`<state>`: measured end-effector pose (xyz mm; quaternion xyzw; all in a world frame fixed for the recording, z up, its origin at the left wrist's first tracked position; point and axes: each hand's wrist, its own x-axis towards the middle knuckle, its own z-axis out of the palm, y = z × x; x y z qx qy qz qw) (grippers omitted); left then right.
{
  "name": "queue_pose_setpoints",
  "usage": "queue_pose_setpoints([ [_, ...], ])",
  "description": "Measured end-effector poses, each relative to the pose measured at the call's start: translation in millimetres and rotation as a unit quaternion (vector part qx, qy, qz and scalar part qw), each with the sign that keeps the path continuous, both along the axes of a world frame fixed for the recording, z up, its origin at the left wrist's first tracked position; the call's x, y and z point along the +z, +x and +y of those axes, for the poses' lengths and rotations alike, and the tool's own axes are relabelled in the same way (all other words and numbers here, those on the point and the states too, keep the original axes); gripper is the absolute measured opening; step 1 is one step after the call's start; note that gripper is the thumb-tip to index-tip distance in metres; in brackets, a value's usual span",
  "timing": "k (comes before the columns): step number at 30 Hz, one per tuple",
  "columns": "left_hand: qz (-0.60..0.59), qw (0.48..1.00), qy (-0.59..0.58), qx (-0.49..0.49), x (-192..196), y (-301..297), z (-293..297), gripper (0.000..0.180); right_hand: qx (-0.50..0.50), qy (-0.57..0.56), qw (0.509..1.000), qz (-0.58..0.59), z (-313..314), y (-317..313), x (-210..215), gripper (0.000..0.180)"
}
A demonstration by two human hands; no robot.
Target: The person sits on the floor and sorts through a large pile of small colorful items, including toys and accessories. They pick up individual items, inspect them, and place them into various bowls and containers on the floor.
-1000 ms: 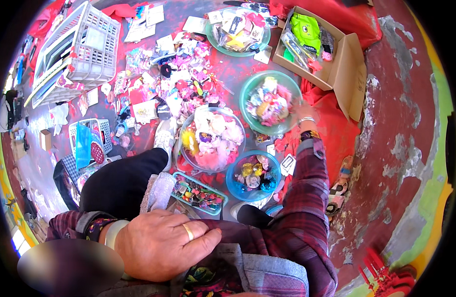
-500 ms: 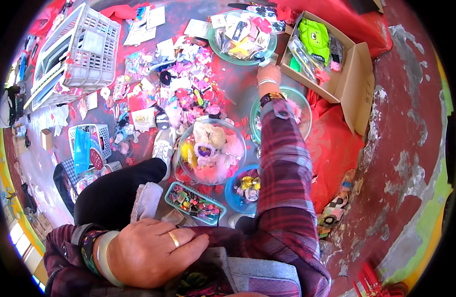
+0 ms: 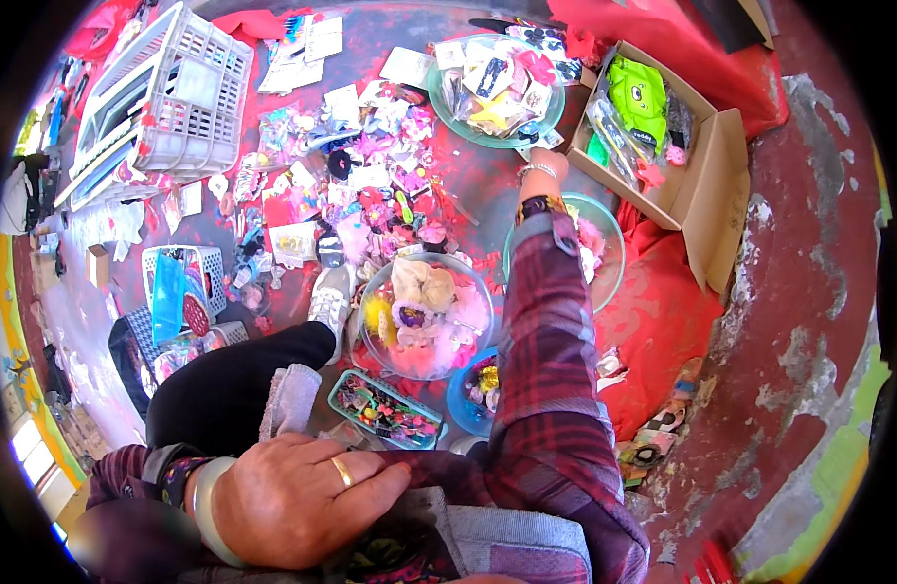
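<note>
Plaid maroon sleeves, gold ring, pale bangle, beaded bracelets, black trousers

A cardboard box (image 3: 706,185) lies right of the far bowl (image 3: 448,107), a crate (image 3: 166,97) far left.

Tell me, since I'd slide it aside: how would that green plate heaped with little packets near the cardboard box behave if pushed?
The green plate looks rigid, so it would probably slide whole. Its packets are piled loosely above the rim, so some may slip off. The right hand hovers at its edge.

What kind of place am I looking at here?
Probably a floor-level stall or sorting spot for small trinkets: bowls of packaged hair accessories, a white plastic crate and an open cardboard box sit on a worn red floor.
</note>
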<state>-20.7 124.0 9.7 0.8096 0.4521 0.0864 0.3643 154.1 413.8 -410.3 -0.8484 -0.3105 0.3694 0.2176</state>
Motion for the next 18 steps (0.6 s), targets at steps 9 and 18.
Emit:
queue_pose_setpoints([
  [9, -0.033, 0.999, 0.019, 0.010, 7, -6, -24, 0.029, 0.037, 0.266, 0.963, -0.003, -64, 33, 38, 0.013],
  [18, -0.029, 0.999, 0.021, 0.008, 11, -15, -34, 0.030, 0.164, 0.185, 0.963, -0.106, 2, -13, 75, 0.041],
])
